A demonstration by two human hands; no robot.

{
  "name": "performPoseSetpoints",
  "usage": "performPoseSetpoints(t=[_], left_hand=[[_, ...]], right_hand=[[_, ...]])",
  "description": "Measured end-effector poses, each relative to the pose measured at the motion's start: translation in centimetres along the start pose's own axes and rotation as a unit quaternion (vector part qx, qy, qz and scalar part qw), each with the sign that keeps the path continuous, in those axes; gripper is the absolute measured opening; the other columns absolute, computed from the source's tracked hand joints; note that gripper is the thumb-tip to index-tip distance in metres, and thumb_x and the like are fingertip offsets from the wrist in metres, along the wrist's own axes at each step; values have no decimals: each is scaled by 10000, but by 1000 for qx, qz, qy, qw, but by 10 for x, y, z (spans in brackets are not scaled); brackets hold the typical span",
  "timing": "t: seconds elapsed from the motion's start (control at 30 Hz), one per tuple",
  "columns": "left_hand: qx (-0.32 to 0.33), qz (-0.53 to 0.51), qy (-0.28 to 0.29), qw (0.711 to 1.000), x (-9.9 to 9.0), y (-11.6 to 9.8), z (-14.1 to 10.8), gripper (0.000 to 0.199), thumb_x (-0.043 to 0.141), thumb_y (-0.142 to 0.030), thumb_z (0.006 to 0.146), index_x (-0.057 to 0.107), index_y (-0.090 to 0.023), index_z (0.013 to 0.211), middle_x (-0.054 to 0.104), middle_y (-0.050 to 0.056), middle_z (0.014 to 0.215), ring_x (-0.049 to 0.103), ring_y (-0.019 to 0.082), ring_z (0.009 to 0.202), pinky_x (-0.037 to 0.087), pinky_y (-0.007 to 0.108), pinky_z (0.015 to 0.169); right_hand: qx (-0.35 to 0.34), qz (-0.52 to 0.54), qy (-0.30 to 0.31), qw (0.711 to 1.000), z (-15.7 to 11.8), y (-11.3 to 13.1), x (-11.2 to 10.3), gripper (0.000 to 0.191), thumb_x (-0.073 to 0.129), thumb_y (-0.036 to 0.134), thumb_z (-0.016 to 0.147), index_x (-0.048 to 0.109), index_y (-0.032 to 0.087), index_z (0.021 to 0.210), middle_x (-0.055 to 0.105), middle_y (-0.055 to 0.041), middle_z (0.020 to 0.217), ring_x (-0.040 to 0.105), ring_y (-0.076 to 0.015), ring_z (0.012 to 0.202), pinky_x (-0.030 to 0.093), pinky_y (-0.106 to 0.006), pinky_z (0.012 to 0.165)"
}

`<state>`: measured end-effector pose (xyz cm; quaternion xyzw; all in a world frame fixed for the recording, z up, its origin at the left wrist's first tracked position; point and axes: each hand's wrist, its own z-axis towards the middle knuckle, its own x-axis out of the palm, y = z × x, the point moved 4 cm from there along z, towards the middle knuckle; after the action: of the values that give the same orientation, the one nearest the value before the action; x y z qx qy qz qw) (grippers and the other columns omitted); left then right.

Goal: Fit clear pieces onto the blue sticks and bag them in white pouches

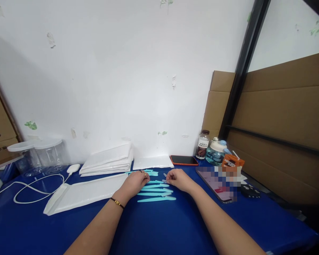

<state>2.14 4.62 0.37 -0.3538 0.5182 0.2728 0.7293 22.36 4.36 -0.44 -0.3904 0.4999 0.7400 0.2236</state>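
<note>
Several slim turquoise eyebrow razors (156, 199) lie side by side in a column on the blue table between my forearms. My left hand (136, 182) is closed in a pinch at the column's upper part, its fingertips at the handle end of a turquoise eyebrow razor (157, 182). Facing it, my right hand (177, 179) pinches at that razor's other end, where small greyish translucent pieces (165, 175) show; what its fingers hold is partly hidden. More razors (153, 173) lie just beyond my left hand.
Left of my hands lie a white padded mailer (87, 191) and a stack of mailers (106, 161). Behind are another white mailer (152, 162) and an orange-edged phone (184, 160). A second phone (215, 184), bottles (202, 144) and a white cable (29, 184) flank the work area.
</note>
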Motion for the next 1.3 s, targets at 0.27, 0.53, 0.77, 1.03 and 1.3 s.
performPoseSetpoints(t=[0.27, 0.53, 0.77, 1.03, 1.3], left_hand=[[19, -60, 19, 998, 6, -11, -1, 210, 422, -221, 800, 626, -200, 755, 642, 6, 783, 556, 131, 721, 369, 205, 631], [-71, 43, -67, 994, -6, 10, -2, 228, 483, -282, 812, 609, -236, 996, 595, 42, 1032, 517, 198, 992, 384, 293, 833], [-121, 74, -71, 987, 0, 21, -3, 164, 471, -268, 815, 615, -236, 885, 611, 38, 937, 506, 211, 973, 373, 324, 796], [-93, 58, -38, 993, -7, 14, -1, 150, 484, -203, 801, 610, -242, 872, 637, 8, 884, 556, 175, 880, 340, 309, 771], [-53, 26, -51, 997, -7, 9, 0, 161, 457, -186, 801, 612, -231, 807, 649, -9, 835, 565, 158, 823, 327, 308, 781]], right_hand=[[-33, 51, 52, 997, -1, 4, 10, 108, 575, 163, 681, 679, 160, 710, 639, 5, 622, 537, -102, 556, 365, -178, 511], [14, -72, -101, 992, 4, -16, -18, 133, 554, 176, 723, 686, 182, 737, 606, -34, 772, 550, -139, 696, 380, -228, 639], [52, -94, -90, 990, 9, -14, -2, 56, 618, 229, 719, 652, 186, 727, 568, -39, 889, 552, -143, 776, 373, -222, 660], [28, -37, -40, 998, 8, -8, 4, 61, 573, 185, 741, 633, 181, 728, 633, -7, 722, 539, -126, 670, 349, -204, 575], [13, -51, -49, 997, 6, -4, 1, 66, 561, 171, 741, 627, 176, 745, 635, -21, 760, 536, -128, 682, 344, -207, 587]])
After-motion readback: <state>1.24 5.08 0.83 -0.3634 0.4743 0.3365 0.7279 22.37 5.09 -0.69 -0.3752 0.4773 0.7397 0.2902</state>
